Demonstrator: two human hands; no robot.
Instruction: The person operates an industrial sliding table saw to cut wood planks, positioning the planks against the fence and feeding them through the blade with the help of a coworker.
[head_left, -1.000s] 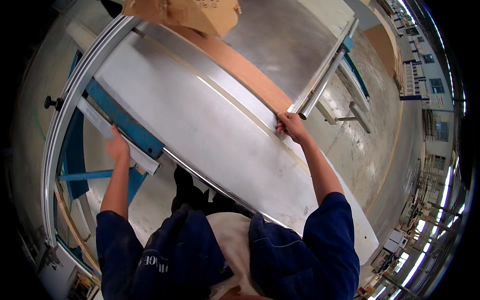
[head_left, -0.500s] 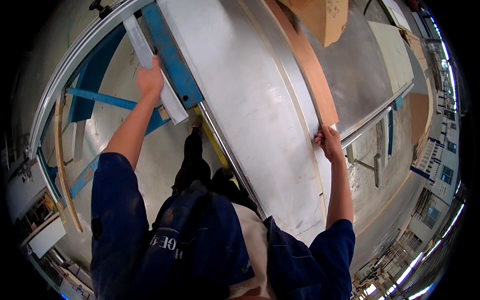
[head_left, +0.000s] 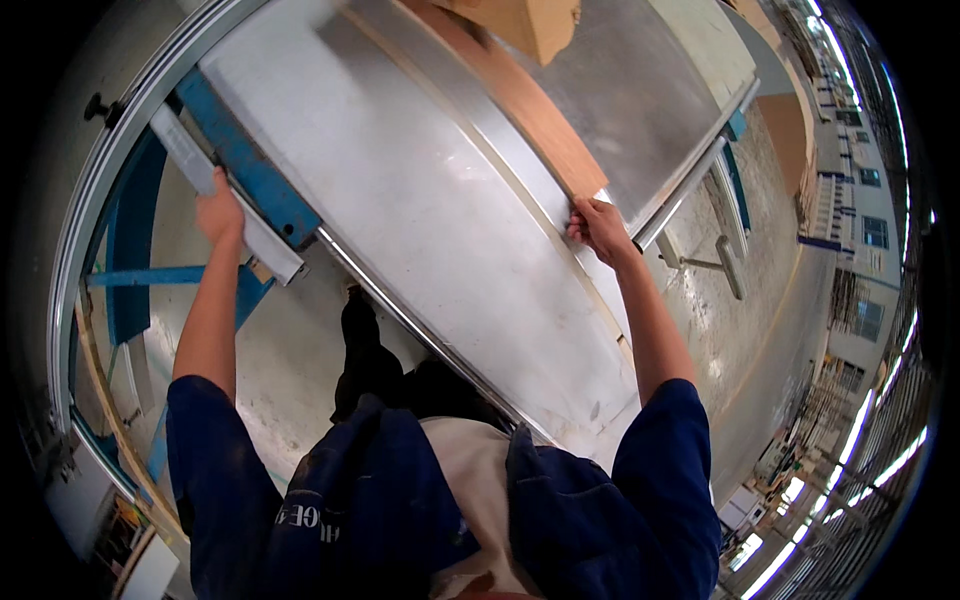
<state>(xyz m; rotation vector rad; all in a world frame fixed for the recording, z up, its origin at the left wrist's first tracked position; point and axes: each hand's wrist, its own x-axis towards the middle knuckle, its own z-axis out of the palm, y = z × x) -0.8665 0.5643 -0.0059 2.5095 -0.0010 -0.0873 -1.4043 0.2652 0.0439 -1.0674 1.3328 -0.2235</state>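
Observation:
My left hand [head_left: 219, 213] is closed around a grey metal bar [head_left: 235, 205] that lies alongside the blue frame beam [head_left: 250, 170]. On the other side of the wide metal machine table [head_left: 400, 210], my right hand [head_left: 602, 230] pinches the near end of a long reddish-brown wooden strip [head_left: 560, 150]. The strip lies flat along a narrow bright metal band and runs away from me to the far edge of the view. My fingertips partly hide its near end. Above the strip's far part sits a light-brown block-shaped piece [head_left: 535, 25], cut off by the upper edge.
A curved-looking aluminium rail [head_left: 75, 230] with a black knob [head_left: 100, 108] bounds the left side. Blue struts [head_left: 150, 277] cross beneath it. A metal rail with a dark end [head_left: 690, 195] edges the table at right. Pale panels [head_left: 690, 45] lie beyond.
The view has turned, so the machine and both hands appear farther left. Both hands keep their hold on the bar and the wooden strip.

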